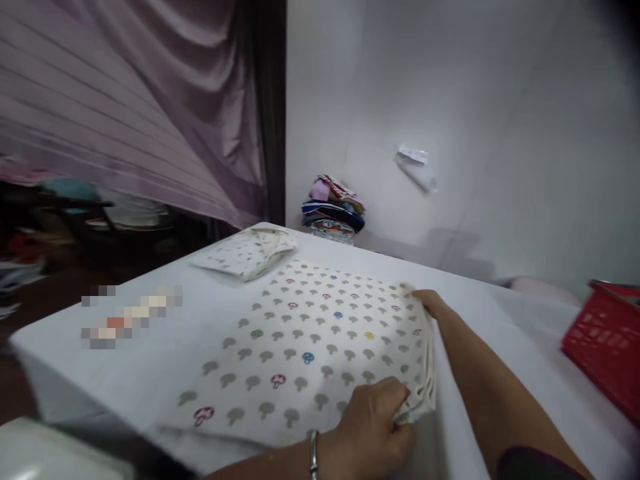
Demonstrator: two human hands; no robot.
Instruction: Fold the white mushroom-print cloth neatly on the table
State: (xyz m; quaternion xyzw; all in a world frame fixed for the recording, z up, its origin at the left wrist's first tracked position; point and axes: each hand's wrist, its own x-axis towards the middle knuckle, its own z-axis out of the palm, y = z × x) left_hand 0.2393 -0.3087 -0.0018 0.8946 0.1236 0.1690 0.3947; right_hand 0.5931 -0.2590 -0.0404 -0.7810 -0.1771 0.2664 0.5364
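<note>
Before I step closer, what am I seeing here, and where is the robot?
There is no robot: these are a person's bare hands, seen by a camera worn on the head. On the white table lies a folded white cloth with a mushroom print. The left hand grips its near right corner; the right hand touches its far right corner. Beyond, to the left, lies a smaller white patterned cloth. Something pixelated can't be made out. A red basket-like container shows far right.
</note>
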